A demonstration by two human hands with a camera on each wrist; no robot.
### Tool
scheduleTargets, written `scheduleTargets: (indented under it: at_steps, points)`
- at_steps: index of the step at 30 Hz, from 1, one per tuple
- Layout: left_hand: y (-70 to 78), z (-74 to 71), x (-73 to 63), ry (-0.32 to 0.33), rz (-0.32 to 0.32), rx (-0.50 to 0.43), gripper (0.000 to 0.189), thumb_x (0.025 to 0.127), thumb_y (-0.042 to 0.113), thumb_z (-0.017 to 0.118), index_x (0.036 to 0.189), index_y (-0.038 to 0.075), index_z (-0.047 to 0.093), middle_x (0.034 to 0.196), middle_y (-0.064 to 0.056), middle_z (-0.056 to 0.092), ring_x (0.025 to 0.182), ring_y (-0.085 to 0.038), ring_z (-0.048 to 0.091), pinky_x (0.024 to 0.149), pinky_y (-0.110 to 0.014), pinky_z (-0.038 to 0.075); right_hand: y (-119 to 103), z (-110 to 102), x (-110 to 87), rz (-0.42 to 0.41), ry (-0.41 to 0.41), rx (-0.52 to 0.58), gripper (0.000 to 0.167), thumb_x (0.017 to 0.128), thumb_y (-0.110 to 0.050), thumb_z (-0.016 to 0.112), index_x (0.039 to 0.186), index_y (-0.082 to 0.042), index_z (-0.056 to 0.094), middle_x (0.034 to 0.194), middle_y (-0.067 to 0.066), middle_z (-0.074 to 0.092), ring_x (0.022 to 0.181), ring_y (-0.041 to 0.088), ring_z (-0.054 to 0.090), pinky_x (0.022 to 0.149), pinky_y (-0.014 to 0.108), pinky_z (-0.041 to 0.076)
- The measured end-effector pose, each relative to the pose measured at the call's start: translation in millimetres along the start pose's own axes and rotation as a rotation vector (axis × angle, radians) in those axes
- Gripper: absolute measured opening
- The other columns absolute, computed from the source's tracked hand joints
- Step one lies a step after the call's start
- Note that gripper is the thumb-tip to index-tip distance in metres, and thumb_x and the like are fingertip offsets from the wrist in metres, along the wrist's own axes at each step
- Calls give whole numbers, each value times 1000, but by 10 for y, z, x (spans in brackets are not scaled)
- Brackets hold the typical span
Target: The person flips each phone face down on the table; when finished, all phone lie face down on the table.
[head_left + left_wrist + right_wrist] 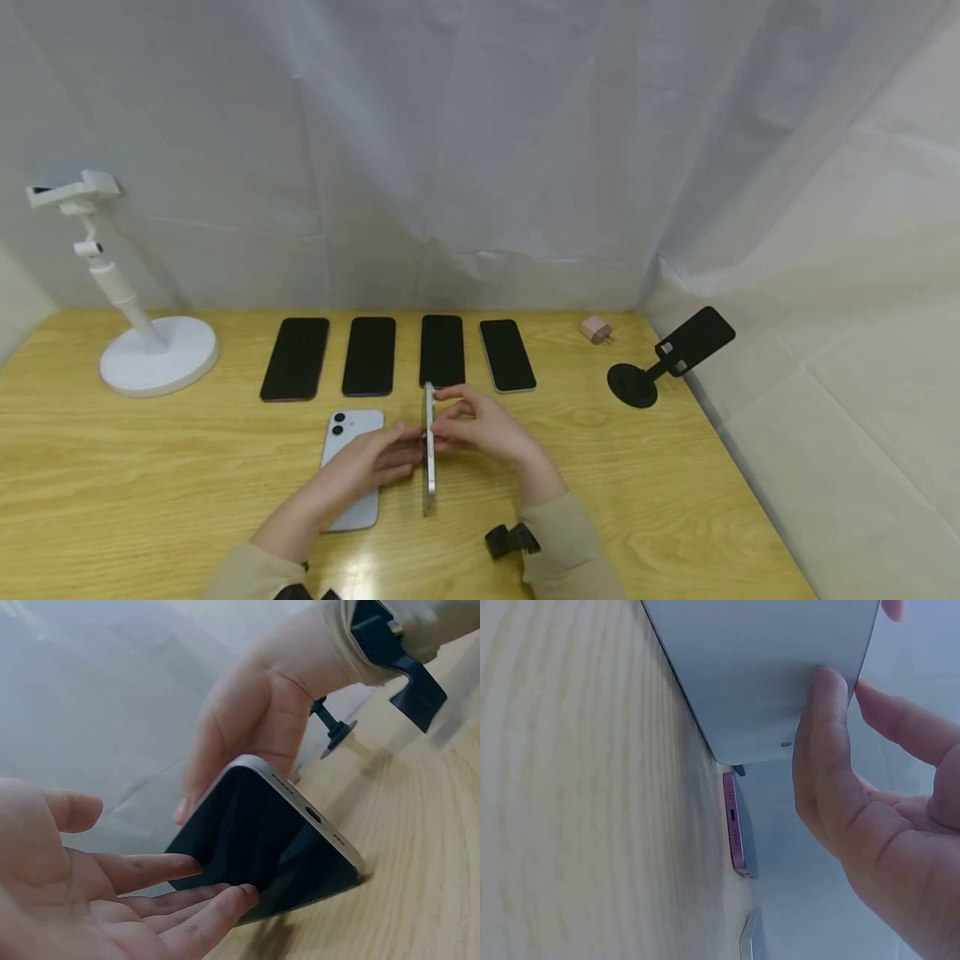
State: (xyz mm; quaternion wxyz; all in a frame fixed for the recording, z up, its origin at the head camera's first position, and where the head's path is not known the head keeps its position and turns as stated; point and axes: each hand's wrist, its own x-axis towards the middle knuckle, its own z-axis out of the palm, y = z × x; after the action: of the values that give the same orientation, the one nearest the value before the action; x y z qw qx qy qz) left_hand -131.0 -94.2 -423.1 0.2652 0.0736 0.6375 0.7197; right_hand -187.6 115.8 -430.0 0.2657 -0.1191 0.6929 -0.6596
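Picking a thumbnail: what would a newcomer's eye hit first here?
Probably the thin silver-edged phone with a black screen, turned on edge between the left hand and the right hand near the middle. Next, the row of four dark-screened rectangular phones along the back of the yellowish wood-grain table. Then the tall white round-based stand at the table's back left.

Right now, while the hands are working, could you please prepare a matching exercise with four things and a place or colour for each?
1. White stand
2. Adapter plug
3. Raised phone
4. Black stand

A. Pink
B. Near the right edge of the table
C. Near the table's left end
D. Between the left hand and right hand

Pairs: 1-C, 2-A, 3-D, 4-B
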Motion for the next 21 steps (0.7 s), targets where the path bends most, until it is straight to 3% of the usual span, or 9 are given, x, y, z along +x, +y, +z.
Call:
scheduleTargets:
  at_steps: [5, 12, 21]
  points:
    - [66, -26, -28, -3, 13, -6, 68, 104, 41, 33, 139, -17, 29, 144, -31, 32, 130, -41, 38, 104, -41, 39, -14, 33, -4, -3, -18, 8, 46, 92, 0, 60, 136, 1, 43, 105, 19, 57, 83, 25, 66, 80, 37, 56]
    - [112, -65, -50, 48, -9, 8, 66, 103, 41, 35, 136, -15, 36, 138, -30, 42, 123, -35, 49, 100, -38, 44, -18, 81, -2, 8, -33, 8, 45, 90, 4, 61, 132, 5, 45, 103, 19, 58, 80, 24, 66, 78, 38, 57]
    - [128, -188, -101, 80, -26, 66, 64, 104, 40, 33, 133, -17, 38, 131, -31, 48, 106, -28, 59, 91, -34, 51, 49, 91, 26, 58, -46, -103, 41, 87, 3, 66, 126, 2, 53, 106, 17, 58, 84, 21, 65, 77, 36, 57]
